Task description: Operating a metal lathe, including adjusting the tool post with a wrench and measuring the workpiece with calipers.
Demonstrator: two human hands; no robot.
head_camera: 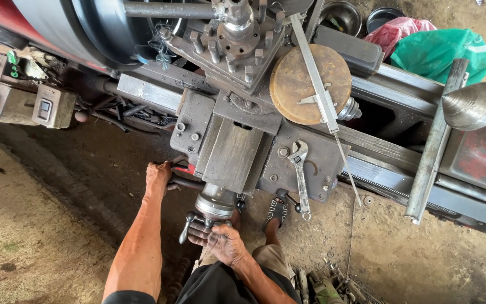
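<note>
The left hand (158, 175) clenched a dark wheel (182, 181) on the lathe's (237, 149) front. The right hand's (220, 241) grip grasped the crank handle (198, 222) just below, near an adjustable wrench (300, 174).

Both hands, left hand (158, 175) and right hand (220, 239), grasp lathe handles (189, 222).

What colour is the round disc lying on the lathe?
Rusty orange-brown; the disc shows best in the head view, under a grey caliper.

One wrench (300, 174), one caliper (319, 84), seemingly two bowls (341, 16).
</note>
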